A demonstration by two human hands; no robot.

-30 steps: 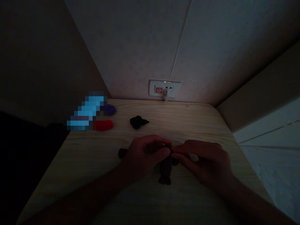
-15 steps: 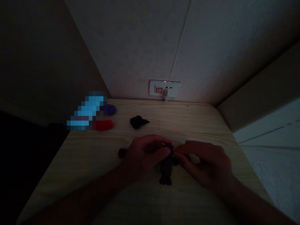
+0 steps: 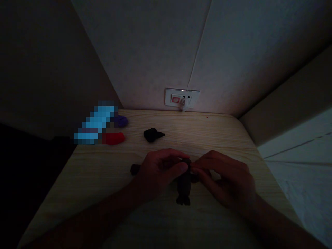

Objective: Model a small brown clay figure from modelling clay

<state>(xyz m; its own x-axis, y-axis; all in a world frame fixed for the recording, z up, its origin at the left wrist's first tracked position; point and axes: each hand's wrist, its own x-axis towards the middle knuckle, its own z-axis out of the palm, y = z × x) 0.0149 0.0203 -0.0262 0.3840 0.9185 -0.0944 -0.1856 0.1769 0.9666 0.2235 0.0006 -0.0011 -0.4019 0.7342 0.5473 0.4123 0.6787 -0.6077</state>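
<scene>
A small dark brown clay figure (image 3: 184,186) lies on the wooden tabletop, with two stubby feet toward me and a short arm at its right. My left hand (image 3: 158,173) is closed around its round head, thumb on top and fingers behind. The thumb and forefinger of my right hand (image 3: 228,180) pinch together at the right edge of the head; any small piece between them is hidden. Left of my left hand, a dark brown lump (image 3: 135,169) shows partly, the rest covered by the hand. Dim light hides finer detail.
A black clay lump with a pointed end (image 3: 152,135) lies farther back on the tabletop (image 3: 207,135). Red clay (image 3: 115,138), purple clay (image 3: 121,121) and a blurred-out bright blue object (image 3: 95,121) are at the back left. A wall socket (image 3: 182,98) with a plug sits behind.
My right hand's fingers shift slightly at the side of the figure's head, and its knuckles rise a little. My left hand stays in place on the head.
</scene>
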